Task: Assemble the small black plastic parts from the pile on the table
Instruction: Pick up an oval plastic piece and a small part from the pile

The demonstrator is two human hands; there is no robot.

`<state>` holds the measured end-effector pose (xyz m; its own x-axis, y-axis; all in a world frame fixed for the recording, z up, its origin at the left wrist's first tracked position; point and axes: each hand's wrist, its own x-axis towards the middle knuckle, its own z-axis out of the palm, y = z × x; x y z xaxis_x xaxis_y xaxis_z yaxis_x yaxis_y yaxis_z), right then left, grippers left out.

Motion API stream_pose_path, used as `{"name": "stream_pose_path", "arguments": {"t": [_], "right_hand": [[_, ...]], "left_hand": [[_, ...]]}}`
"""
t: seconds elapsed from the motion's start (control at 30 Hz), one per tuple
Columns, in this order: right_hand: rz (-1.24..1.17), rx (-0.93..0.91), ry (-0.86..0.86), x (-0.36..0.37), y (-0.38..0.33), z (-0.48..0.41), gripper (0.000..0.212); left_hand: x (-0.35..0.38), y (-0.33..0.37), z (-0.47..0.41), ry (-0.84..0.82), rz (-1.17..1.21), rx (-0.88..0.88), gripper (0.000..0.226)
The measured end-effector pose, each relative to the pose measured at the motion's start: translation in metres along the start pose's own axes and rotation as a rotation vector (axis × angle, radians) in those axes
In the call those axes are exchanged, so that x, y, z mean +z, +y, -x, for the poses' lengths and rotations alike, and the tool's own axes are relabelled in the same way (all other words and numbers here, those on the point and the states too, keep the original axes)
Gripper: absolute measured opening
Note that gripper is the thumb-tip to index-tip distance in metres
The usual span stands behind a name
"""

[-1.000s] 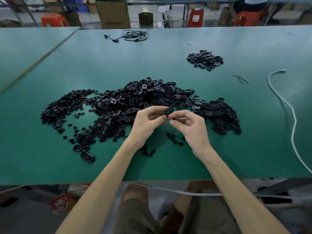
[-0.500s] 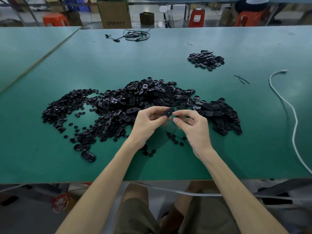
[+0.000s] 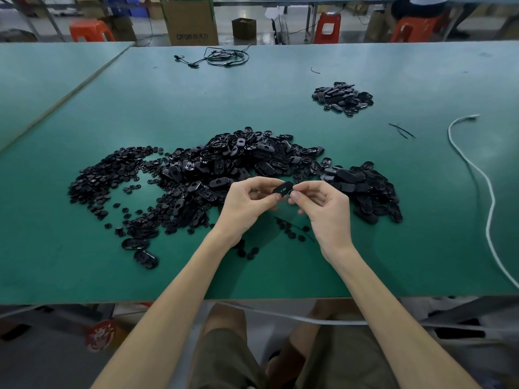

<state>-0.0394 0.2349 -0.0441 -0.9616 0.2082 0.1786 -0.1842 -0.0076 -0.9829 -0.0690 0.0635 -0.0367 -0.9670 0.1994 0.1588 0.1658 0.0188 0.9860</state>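
Note:
A small black oval plastic part (image 3: 283,188) is held above the green table (image 3: 252,108), in front of a big pile of black oval shells (image 3: 238,164). My left hand (image 3: 247,204) pinches its left end between thumb and fingers. My right hand (image 3: 323,207) pinches its right end with thumb and forefinger. Small round black pieces (image 3: 109,175) lie heaped at the left of the pile. More oval shells (image 3: 368,192) lie just right of my hands. A separate smaller heap of black parts (image 3: 342,98) sits far right.
A few loose round pieces (image 3: 289,230) lie on the table under my hands. A white cord (image 3: 488,192) runs down the right side. A black cable (image 3: 222,57) lies at the far edge. Cardboard boxes (image 3: 189,21) and orange stools (image 3: 90,30) stand beyond.
The held part has turned so its flat face with a slot shows. Both hands stay in nearly the same place.

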Motion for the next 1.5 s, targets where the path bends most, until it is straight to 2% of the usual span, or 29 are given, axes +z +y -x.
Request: {"name": "stream_pose_path", "arguments": {"t": [0.8, 1.33, 1.5], "right_hand": [[0.159, 0.012, 0.025, -0.0004, 0.0026, -0.0002, 0.007], [0.159, -0.039, -0.037, -0.0004, -0.0032, 0.0027, 0.012], [0.156, -0.052, -0.084, 0.0024, -0.0044, 0.0036, 0.023]], "left_hand": [[-0.0019, 0.0012, 0.0007, -0.085, -0.006, -0.004, 0.023], [-0.0028, -0.0001, -0.0002, -0.041, 0.02, 0.004, 0.022], [-0.0041, -0.0028, -0.0019, 0.016, 0.053, -0.005, 0.019]]}}
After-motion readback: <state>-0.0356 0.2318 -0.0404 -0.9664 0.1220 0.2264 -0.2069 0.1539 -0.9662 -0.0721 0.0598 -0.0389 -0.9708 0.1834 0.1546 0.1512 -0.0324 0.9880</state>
